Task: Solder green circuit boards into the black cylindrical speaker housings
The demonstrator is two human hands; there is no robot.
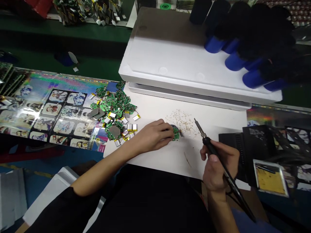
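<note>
My left hand [159,134] has its fingers closed around the left side of a small round green circuit board [176,132] over the white work surface. Part of the board is hidden behind the fingers. In my right hand [220,163] is a soldering iron [211,147], gripped by its black handle, with the metal tip pointing up and left, apart from the board. Tiny tan bits [182,119] lie scattered just beyond the board. To the left of my left hand is a heap of green circuit boards [116,105] with small silver battery cells [132,127] among them.
White foam boxes [165,61] stand at the back, with several blue and black cylinders [234,61] on top. At right are a black box [257,145] and a tray with a yellow sponge [270,179]. A printed picture sheet [60,110] covers the left bench.
</note>
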